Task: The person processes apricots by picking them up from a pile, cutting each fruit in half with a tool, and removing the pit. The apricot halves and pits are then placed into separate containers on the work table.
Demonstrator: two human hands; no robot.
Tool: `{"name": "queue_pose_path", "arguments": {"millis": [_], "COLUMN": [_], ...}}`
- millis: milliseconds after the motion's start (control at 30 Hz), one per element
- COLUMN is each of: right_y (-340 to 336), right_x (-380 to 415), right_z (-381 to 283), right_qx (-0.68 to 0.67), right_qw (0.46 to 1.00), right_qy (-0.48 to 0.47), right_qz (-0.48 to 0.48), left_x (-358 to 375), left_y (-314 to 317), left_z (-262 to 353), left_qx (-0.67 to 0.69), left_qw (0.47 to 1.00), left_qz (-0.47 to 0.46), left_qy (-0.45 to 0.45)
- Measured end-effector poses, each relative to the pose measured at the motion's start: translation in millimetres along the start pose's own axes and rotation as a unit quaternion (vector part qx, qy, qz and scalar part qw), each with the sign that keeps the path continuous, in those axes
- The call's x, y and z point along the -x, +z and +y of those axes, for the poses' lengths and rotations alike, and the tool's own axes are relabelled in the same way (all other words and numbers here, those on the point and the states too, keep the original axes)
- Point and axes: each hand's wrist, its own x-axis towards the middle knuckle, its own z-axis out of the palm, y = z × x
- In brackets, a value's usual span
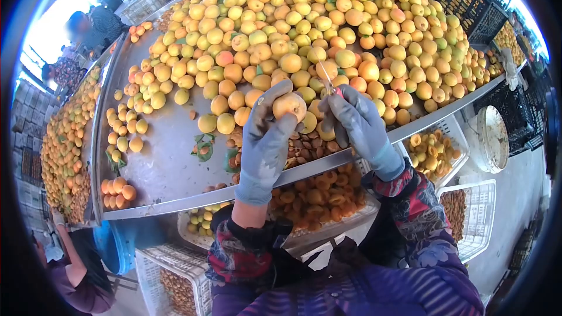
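While the left hand (264, 143) holds one orange fruit (289, 107) in its fingers and thumb, the right hand (357, 120) is closed around a little knife (325, 74) with a thin blade that points up. Both hands wear gray gloves, and they are near each other but not touching. The fruit is up over the front edge of the shiny metal counter (167, 158). Behind it is a great big pile of yellow and orange fruit (275, 23). Brown pits (310, 151) lie just under the hands, by the edge. Some green leaves (203, 147) lie to the left. Below the edge are lots of soft orange fruit pieces (319, 199). A white bucket (494, 140) stands off to the right.
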Motion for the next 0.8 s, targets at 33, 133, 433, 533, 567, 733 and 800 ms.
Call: {"name": "queue_pose_path", "arguments": {"millis": [33, 133, 433, 533, 567, 733, 800], "right_y": [0.1, 0.6, 6.7, 10.9, 12.4, 17.5, 19.0], "right_x": [4.0, 9.4, 11.3, 10.8, 11.8, 14.7, 12.9], "right_z": [-3.1, 1.5, 3.9, 15.1, 14.7, 20.3, 24.9], "right_qx": [0.011, -0.001, -0.031, -0.009, -0.024, -0.066, -0.056], "right_qw": [1.000, 0.993, 0.985, 0.988, 0.989, 0.988, 0.988], "right_qy": [-0.001, -0.037, -0.025, -0.076, -0.059, -0.045, -0.071], "right_qz": [-0.029, -0.110, -0.167, -0.136, -0.136, -0.134, -0.129], "left_x": [-0.9, -2.0, 0.2, 2.4, 3.0, 3.4, 4.9], "left_y": [-2.3, -7.5, -3.5, -3.8, -2.7, 2.3, 2.7], "left_z": [-1.5, -3.9, 1.4, 2.5, 1.6, 0.3, -1.0], "left_qx": [0.025, 0.026, -0.021, -0.012, -0.013, -0.055, -0.044], "left_qw": [1.000, 1.000, 0.999, 0.999, 0.999, 0.998, 0.999], "left_qz": [-0.009, -0.001, -0.046, -0.045, -0.045, -0.003, 0.005], "left_qy": [0.004, 0.013, -0.001, -0.012, -0.012, 0.019, 0.011]}}
